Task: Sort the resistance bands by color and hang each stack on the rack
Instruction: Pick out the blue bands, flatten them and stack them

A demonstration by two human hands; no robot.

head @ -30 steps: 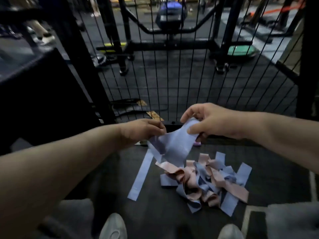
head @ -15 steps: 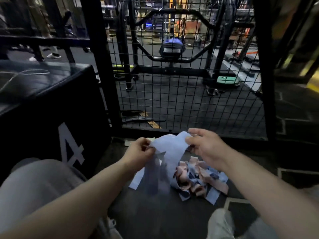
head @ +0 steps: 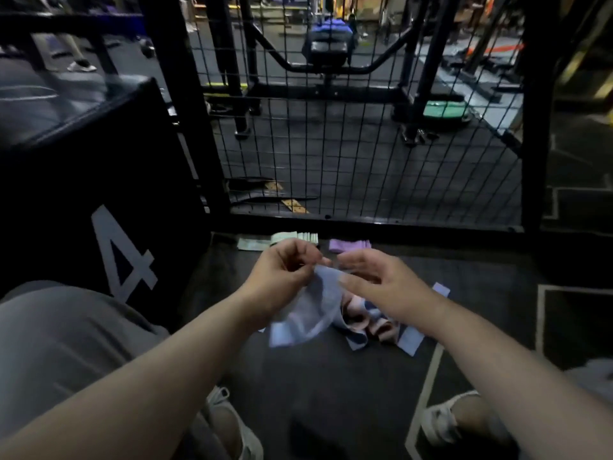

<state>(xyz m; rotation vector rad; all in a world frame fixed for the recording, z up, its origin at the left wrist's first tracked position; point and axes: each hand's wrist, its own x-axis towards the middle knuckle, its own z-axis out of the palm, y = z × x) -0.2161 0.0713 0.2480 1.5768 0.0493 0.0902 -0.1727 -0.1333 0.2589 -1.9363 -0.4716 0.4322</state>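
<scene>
head: left hand (head: pixel 282 273) pinches blue band (head: pixel 311 315), long axis hanging down.

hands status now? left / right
Left hand: pinches the top edge of the light blue band.
Right hand: open, fingers loosely extended beside the band, no visible grip.

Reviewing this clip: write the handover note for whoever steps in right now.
Left grip pinches the top edge of a blue band, which hangs above the floor. Right grip is open beside it; contact unclear.
A mixed pink and blue pile lies on the floor under the hands. A green stack and a purple stack lie at the foot of the mesh.
Done: green and purple sorted.
Left: sort blue and pink, then hang every stack; none hangs in view.
</scene>
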